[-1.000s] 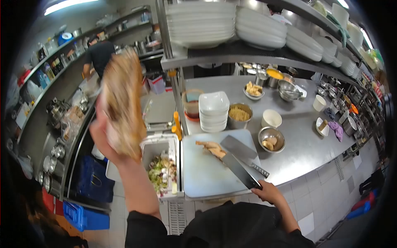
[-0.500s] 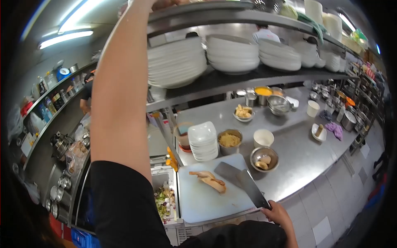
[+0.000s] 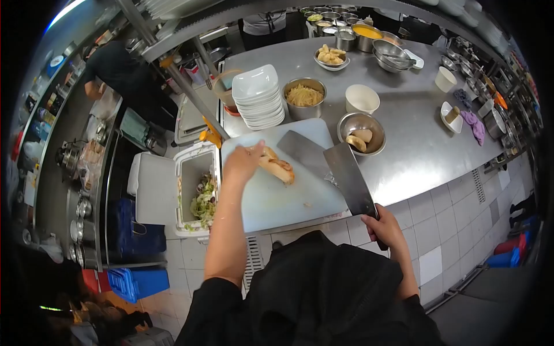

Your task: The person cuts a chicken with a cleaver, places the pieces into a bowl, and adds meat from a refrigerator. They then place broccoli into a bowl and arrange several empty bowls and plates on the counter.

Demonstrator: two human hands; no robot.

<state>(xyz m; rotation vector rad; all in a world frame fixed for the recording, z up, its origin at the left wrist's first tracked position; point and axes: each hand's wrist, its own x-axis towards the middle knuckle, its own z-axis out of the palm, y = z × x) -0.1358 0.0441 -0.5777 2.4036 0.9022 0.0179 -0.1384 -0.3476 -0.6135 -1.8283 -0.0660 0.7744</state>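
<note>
The right hand (image 3: 385, 228) is closed around the handle of a knife (image 3: 353, 180), its blade over the right edge of the cutting board (image 3: 270, 206). A second knife (image 3: 301, 149) lies on the board, partly hidden by that blade. The left hand (image 3: 241, 164) is at the left end of the meat (image 3: 278, 168) on the board; it is blurred, so I cannot tell whether its fingers grip. Left of the board is a bin of greens (image 3: 202, 199). Beyond the board stand stacked dishes (image 3: 255, 86), a pot (image 3: 304, 101) and a metal bowl (image 3: 369, 126), with a white bowl (image 3: 362, 99) behind. A post (image 3: 198, 104) rises left of the dishes; a person (image 3: 124, 72) stands farther off.
</note>
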